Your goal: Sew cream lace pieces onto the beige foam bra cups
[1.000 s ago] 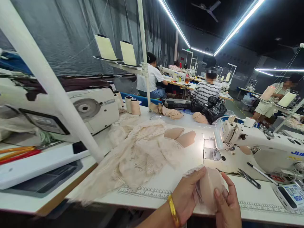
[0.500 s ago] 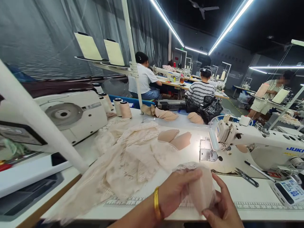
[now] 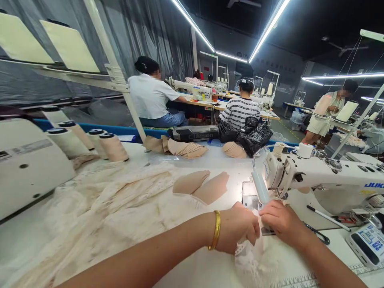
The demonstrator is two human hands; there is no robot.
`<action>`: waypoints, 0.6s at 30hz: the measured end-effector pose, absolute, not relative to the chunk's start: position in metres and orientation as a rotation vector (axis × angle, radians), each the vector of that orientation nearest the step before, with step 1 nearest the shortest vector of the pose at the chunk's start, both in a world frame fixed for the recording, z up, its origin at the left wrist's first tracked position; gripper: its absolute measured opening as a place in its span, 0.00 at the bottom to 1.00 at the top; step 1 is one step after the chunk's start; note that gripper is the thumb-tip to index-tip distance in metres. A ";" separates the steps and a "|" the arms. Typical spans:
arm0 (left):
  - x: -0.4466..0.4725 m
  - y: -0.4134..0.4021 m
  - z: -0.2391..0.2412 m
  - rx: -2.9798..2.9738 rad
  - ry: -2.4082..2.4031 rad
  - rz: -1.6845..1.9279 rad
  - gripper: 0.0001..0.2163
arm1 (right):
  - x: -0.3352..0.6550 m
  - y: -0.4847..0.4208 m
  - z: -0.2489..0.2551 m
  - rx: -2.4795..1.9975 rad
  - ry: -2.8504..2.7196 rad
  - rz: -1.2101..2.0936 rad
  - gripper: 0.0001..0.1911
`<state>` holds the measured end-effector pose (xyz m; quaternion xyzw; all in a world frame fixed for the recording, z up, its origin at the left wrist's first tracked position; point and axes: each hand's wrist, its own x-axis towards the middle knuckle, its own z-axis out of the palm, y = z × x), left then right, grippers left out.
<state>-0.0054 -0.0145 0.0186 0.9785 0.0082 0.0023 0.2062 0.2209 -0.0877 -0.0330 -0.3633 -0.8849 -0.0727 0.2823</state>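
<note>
At the front edge of the sewing machine (image 3: 303, 172), under its small lamp (image 3: 260, 188), I can see both bare hands brought close together over a pale lace-edged piece (image 3: 250, 256). The left hand (image 3: 240, 230), below a gold bracelet (image 3: 215, 230), has its fingers curled in and closed on the cloth; the right hand (image 3: 280, 220) faces it, fingers drawn narrow and pinching the same cloth near its upper end, though the exact grip is partly hidden. The piece runs down from between the hands toward the near side of the desk (image 3: 207, 266), its lower part loose and crumpled, its upper end just beside the metal needle plate (image 3: 249, 200). From here I would call this step the lining-up of the cloth at the machine; whether any of it lies beneath the needle I cannot tell. To my eye, the next move calls for the edges to be kept matched and flat, the loose lace held out of the way, and the fingers clear of the needle. To the left spreads a heap of cream lace (image 3: 117, 208), with beige cut pieces (image 3: 211, 188) beside it; a pair of snips (image 3: 322, 237) lies partly hidden behind the right arm, near a white pen (image 3: 328, 218).
</note>
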 end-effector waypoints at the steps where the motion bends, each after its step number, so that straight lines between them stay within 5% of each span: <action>1: -0.006 -0.013 0.018 2.715 0.041 0.015 0.13 | 0.223 -0.090 -0.033 -0.991 -2.353 -0.114 0.17; 6: -0.007 -0.018 0.009 2.686 0.090 0.096 0.09 | 0.223 -0.101 -0.025 -1.083 -2.387 0.072 0.20; 18: -0.001 -0.020 -0.003 2.644 0.248 0.203 0.06 | 0.229 -0.100 -0.033 -1.335 -2.363 -0.136 0.14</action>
